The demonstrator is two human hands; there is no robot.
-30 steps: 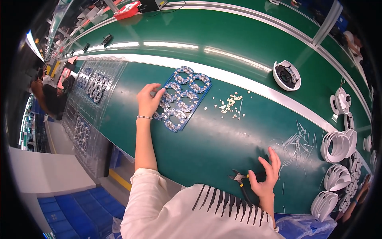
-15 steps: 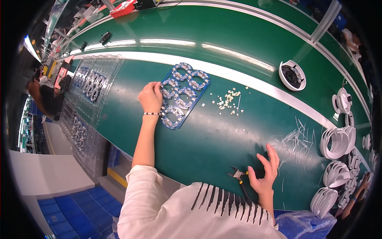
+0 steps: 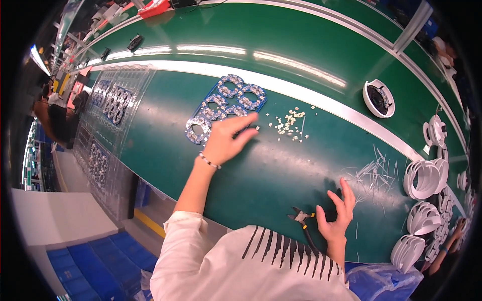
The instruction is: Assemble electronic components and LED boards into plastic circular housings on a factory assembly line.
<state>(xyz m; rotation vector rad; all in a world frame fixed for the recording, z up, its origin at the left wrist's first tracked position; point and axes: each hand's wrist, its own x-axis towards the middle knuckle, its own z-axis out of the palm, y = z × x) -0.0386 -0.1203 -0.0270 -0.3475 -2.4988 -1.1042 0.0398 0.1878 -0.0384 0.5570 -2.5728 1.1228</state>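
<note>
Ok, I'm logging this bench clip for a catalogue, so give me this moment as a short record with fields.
Surface: green bench with a white stripe
Left hand: reaching out, fingertips beside the blue panel of ring-shaped boards, grasping nothing
Right hand: flat on the bench, fingers spread, beside the small cutters
Loose parts: small pale pieces right of the panel
Right side: stacks of white rings, thin clear offcuts
</note>
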